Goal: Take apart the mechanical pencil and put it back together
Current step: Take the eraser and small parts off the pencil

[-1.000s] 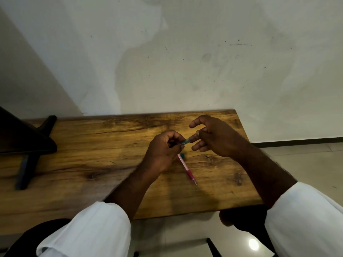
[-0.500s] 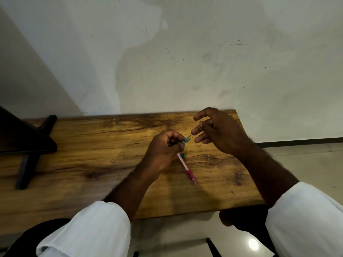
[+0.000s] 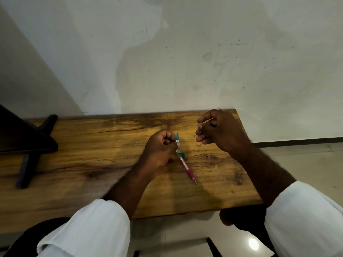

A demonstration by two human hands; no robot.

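My left hand grips the upper part of a pink mechanical pencil with a teal clip, its tip slanting down toward me over the wooden table. The pencil's teal top end sticks up past my fingers, and a thin lead shows above it. My right hand is lifted to the right of the pencil, apart from it, and pinches a thin dark pencil lead between thumb and fingertips.
A dark stand with a foot occupies the table's left end. A plain wall rises just behind the table. The table's right edge lies close to my right hand, with tiled floor beyond. A small pink mark lies on the wood between my hands.
My right hand has drawn up and to the right, away from the pencil's top end, taking a thin lead with it. My left hand has kept its grip on the pencil.
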